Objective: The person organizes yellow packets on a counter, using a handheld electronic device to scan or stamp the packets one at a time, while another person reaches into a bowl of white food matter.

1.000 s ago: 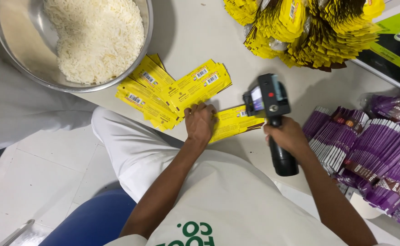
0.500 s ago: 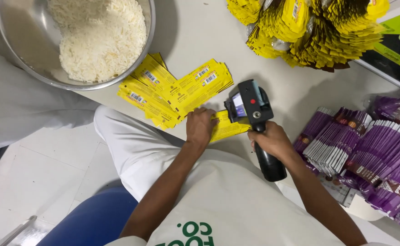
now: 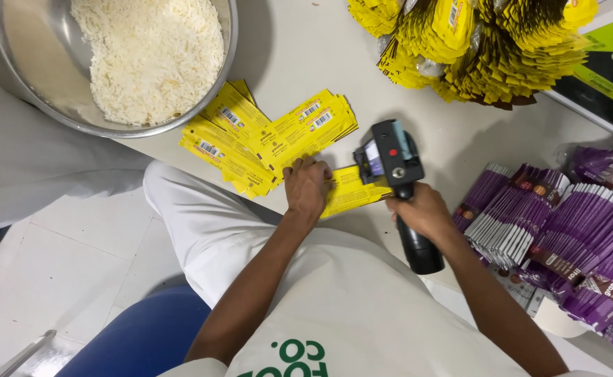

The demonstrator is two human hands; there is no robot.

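so the handheld printer gun (image 3: 389,162) is the thing to orient by here. right hand (image 3: 424,211) is wrapped tight around its black grip, with the head of the gun tipped down over the white table (image 3: 320,49) and its little screen facing up. just left of the gun, the left hand (image 3: 307,185) is pressed flat, fingers spread, on a single yellow packet (image 3: 352,190), pinning it to the tabletop rather than gripping it; the packet's free end pokes out right under the gun's head. further left of the gun sits a fanned stack of yellow packets (image 3: 271,136), and beyond that a big steel bowl (image 3: 13,84) of white rice (image 3: 149,56). up and to the right of the gun there's a heap of yellow pouches (image 3: 481,42), and down to its right, rows of purple packets (image 3: 572,237). if you want a clean mark i'd say keep the packet dead flat and still under that left hand, fingers well back from the gun's path, hold the head square to the surface, and run it across in one steady even pass. wobble or a lifted corner probably smears it.
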